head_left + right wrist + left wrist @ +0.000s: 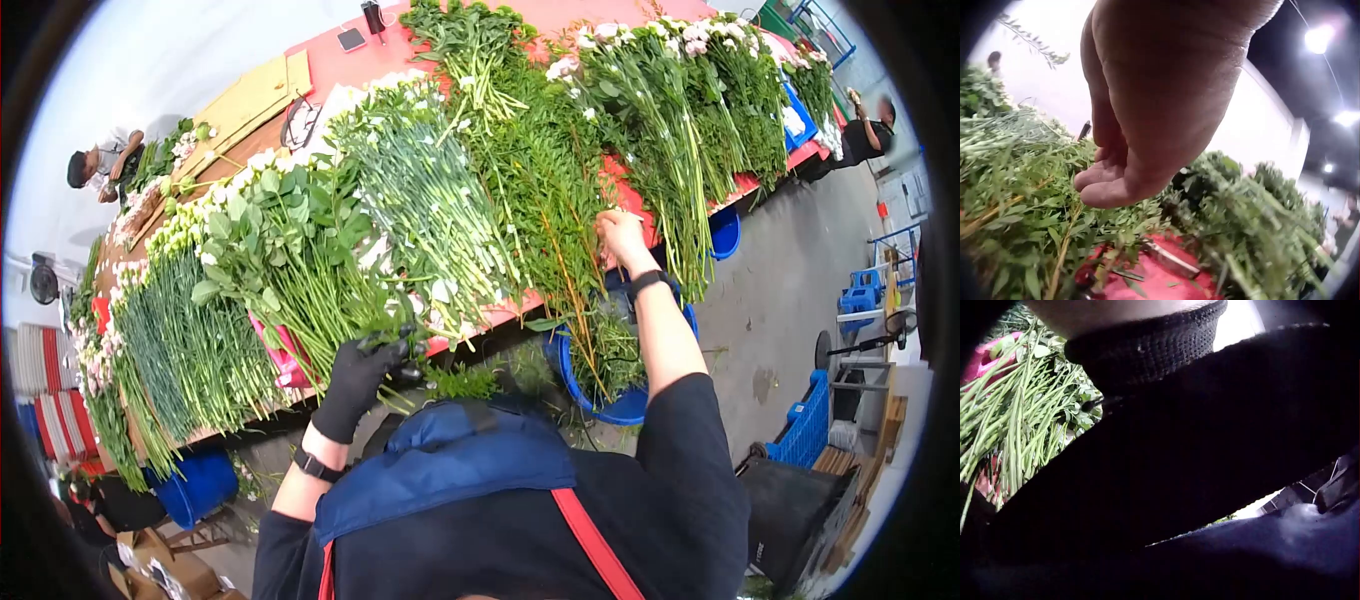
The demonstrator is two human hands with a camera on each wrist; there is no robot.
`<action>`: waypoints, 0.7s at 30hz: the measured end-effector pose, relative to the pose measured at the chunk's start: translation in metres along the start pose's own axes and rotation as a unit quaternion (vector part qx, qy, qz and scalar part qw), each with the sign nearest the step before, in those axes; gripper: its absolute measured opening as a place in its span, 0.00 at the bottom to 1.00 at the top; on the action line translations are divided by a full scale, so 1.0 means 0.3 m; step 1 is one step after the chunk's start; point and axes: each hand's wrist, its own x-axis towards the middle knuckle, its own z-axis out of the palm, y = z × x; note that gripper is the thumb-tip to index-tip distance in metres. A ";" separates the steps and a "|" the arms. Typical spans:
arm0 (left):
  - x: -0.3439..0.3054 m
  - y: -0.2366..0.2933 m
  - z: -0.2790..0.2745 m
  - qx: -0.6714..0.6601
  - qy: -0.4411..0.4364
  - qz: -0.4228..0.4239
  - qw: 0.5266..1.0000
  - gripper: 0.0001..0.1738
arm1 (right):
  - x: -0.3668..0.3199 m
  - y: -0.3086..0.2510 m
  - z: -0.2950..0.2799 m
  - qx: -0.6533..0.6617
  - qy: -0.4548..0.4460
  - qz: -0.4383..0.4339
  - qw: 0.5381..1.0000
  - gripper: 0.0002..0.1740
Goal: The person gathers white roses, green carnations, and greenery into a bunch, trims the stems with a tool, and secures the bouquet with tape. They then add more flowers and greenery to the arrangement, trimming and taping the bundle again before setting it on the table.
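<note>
My left hand [365, 380], in a black glove, has its fingers curled around leafy green stems [396, 402] in front of the table edge. Its wrist view is mostly dark sleeve and glove, with a pile of green stems [1019, 419] at the left. The bare right hand [622, 240] reaches over the table beside a heap of leafy greenery [545, 170] with orange-brown stems. In the right wrist view its fingers [1107, 190] bend loosely just above the leaves, and nothing shows inside them. A tool with a pale handle [1172, 259] lies on the red tabletop below.
Long bundles of white-flowered stems [425, 190] cover the table [345, 70], their ends overhanging the front edge. A blue bucket [625, 408] with cuttings stands below the right arm; another blue bucket [195, 485] is at lower left. One person [870, 130] stands at far right, another [105, 165] at far left.
</note>
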 end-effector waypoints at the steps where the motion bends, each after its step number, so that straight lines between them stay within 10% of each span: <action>1: 0.002 -0.002 -0.012 0.018 -0.006 -0.005 1.000 0.18 | 0.046 0.023 0.031 -0.042 0.005 -0.006 0.999 0.14; 4: -0.007 -0.019 -0.018 0.002 -0.001 -0.016 1.000 0.17 | 0.127 0.044 0.107 -0.190 -0.004 0.021 0.982 0.15; 21: 0.006 -0.061 -0.068 -0.101 0.056 -0.032 0.993 0.17 | -0.031 -0.072 -0.103 -0.032 0.190 -0.074 0.978 0.09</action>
